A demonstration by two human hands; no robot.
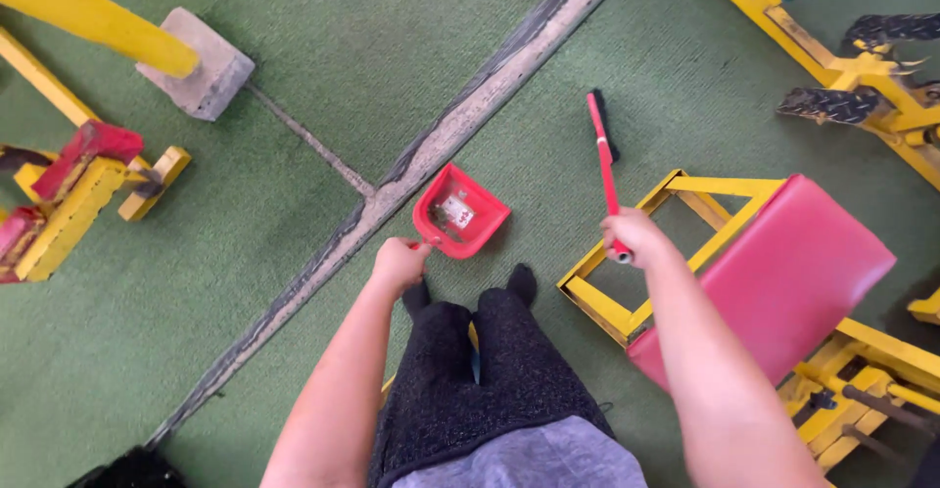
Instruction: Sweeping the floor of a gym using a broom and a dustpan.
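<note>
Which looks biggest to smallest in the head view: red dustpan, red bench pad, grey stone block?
1. Red bench pad, clearly largest.
2. Grey stone block and red dustpan, held by the left hand, look alike in size, so I will not rank them.

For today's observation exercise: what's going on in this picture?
A person stands on green carpet among yellow gym frames. The left hand holds a red dustpan with some scraps in it, resting on the floor. The right hand grips a red brush, bristles down on the carpet beside a red padded bench.
</note>
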